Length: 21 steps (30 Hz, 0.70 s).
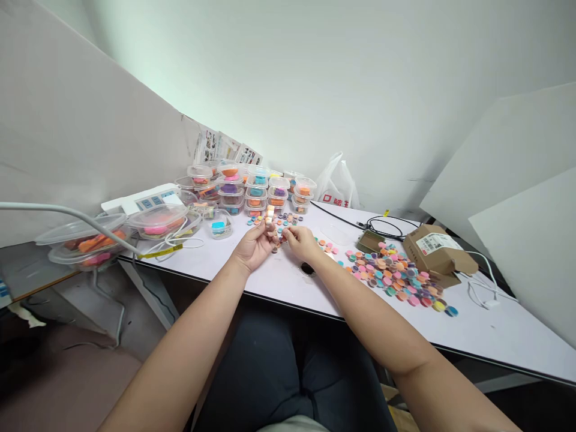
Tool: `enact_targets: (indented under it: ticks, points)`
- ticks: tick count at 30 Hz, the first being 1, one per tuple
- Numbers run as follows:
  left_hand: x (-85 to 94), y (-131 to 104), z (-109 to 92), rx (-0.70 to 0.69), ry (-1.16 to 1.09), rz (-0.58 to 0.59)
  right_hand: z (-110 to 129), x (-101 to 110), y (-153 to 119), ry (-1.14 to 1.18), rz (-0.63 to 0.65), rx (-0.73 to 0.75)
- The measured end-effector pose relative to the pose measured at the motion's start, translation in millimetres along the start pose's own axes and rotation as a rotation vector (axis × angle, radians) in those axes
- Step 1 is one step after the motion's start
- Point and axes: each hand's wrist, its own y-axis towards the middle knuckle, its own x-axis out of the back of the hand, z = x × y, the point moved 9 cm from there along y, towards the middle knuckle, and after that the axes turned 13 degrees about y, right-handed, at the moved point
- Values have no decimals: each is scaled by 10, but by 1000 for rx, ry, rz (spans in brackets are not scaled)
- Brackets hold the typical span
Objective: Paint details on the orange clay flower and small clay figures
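My left hand (257, 246) is closed around a short stack of small white and orange pieces (270, 215), which sticks up from its fingertips. Just to its right, my right hand (300, 243) has its thumb and fingers pinched together; what they hold, if anything, is too small to make out. Small coloured discs (288, 221) lie on the table behind and between the hands. A large heap of similar discs (396, 273) in pink, orange, teal and purple spreads to the right of my right forearm.
Stacked clear tubs (255, 193) of coloured material stand at the back left, with larger lidded containers (157, 221) and a power strip (146, 201) beside them. A cardboard box (434, 252), black cable (382, 227) and white plastic bag (337, 183) are farther right.
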Motion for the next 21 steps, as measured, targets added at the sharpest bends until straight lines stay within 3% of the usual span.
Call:
enact_targets:
  ticks: [9,21]
  points:
    - [-62,-60,6,11,9,110,41,-41,4,-62,-5,-3]
    - [75,20,-49,-86,103,-40,17,36,16,-90,-58,1]
